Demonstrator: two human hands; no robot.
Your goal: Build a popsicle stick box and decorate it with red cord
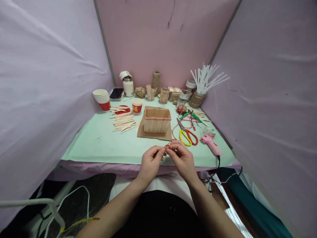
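Observation:
Both hands meet near the table's front edge, fingertips pinched on a red cord (167, 146). My left hand (151, 160) grips it from the left, and my right hand (182, 158) from the right. The cord runs on past the scissors to a ball of red cord (181, 109) at the right. Just beyond my hands, a box of wooden craft sticks (156, 125) with red cord along its rim stands on a piece of cardboard (148, 135). Scissors (188, 137) with one yellow and one red handle lie partly open right of the cardboard.
Loose craft sticks (123, 121) lie left of the box, near paper cups (137, 105). At the right are green-handled pliers (195, 117) and a pink glue gun (210, 144) with its cable over the edge. White sticks (206, 79) stand in a jar behind; cloth walls enclose the table.

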